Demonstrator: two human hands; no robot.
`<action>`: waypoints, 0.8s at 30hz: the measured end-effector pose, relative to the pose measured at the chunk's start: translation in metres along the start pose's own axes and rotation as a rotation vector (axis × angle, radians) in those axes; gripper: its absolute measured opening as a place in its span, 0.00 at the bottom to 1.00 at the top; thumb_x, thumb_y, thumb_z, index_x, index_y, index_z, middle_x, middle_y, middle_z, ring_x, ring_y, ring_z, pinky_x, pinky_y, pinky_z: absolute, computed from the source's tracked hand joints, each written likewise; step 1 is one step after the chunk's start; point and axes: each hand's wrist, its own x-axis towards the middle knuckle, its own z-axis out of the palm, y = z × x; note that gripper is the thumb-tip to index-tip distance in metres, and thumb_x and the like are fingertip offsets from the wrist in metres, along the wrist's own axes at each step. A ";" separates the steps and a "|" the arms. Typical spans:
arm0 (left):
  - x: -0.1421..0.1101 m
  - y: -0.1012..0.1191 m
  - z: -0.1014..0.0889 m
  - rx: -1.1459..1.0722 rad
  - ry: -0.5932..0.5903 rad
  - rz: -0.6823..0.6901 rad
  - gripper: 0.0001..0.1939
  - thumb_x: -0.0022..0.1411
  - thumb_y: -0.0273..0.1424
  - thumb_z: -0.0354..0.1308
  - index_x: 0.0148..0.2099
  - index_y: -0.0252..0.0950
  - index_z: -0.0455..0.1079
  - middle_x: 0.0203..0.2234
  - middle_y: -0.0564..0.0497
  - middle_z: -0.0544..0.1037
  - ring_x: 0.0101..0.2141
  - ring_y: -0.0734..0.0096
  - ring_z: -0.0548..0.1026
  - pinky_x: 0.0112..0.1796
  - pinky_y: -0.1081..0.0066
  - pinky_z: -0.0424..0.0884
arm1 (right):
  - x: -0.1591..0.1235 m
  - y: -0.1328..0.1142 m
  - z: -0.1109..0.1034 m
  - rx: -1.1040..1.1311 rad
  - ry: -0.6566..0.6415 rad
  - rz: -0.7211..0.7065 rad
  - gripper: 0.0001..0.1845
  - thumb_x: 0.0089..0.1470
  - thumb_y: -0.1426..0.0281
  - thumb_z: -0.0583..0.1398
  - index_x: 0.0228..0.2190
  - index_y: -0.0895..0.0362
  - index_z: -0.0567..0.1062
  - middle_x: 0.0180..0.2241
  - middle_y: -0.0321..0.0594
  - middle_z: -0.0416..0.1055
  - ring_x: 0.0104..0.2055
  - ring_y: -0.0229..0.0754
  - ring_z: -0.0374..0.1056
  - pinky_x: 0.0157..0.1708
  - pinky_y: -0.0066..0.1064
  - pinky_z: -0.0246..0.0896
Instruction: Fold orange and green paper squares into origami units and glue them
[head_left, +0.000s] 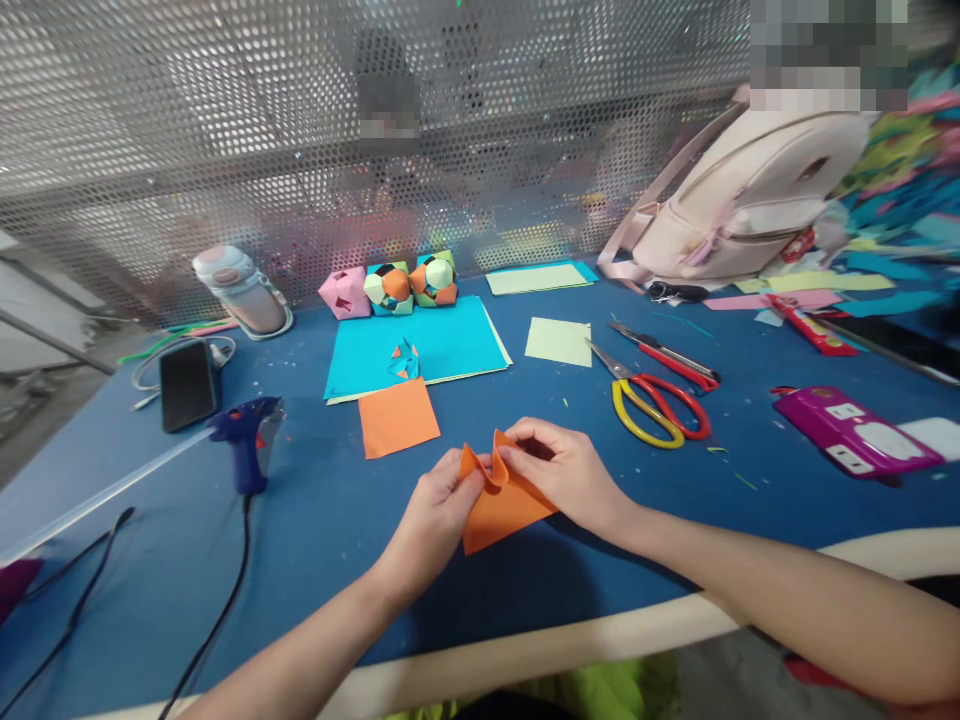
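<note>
An orange paper piece (501,508), partly folded with its top corners curled up, lies on the blue table (322,540) near the front edge. My left hand (439,510) pinches its left corner. My right hand (561,472) pinches the curled top corner from the right. Both hands have fingers closed on the paper. A flat orange square (397,416) lies just beyond, to the left.
Cyan sheets (442,340) with a small folded piece (404,360), three paper cubes (390,287), a pale green square (559,342), two pairs of scissors (656,400), a blue glue gun (246,435) with cord, a phone (186,383), a purple power strip (855,430), a backpack (750,200), a mesh wall behind.
</note>
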 end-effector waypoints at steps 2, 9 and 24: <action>0.000 0.001 0.000 0.020 -0.006 -0.003 0.13 0.63 0.37 0.48 0.36 0.37 0.72 0.31 0.51 0.71 0.35 0.67 0.68 0.37 0.70 0.64 | 0.000 0.000 0.000 0.010 -0.011 -0.029 0.07 0.53 0.68 0.58 0.27 0.57 0.73 0.27 0.35 0.69 0.29 0.35 0.64 0.30 0.26 0.58; -0.001 0.004 0.001 0.084 -0.010 0.001 0.12 0.62 0.36 0.48 0.30 0.36 0.66 0.29 0.52 0.69 0.32 0.70 0.66 0.33 0.73 0.62 | -0.002 0.001 0.000 0.018 -0.041 -0.057 0.07 0.54 0.68 0.59 0.25 0.57 0.73 0.25 0.35 0.66 0.27 0.35 0.61 0.27 0.27 0.55; 0.000 0.007 0.002 0.109 -0.042 0.050 0.12 0.63 0.34 0.47 0.31 0.36 0.67 0.29 0.53 0.67 0.33 0.71 0.67 0.36 0.73 0.62 | -0.002 0.001 -0.001 0.016 -0.096 -0.071 0.07 0.54 0.69 0.59 0.26 0.56 0.74 0.26 0.35 0.67 0.29 0.36 0.63 0.30 0.28 0.59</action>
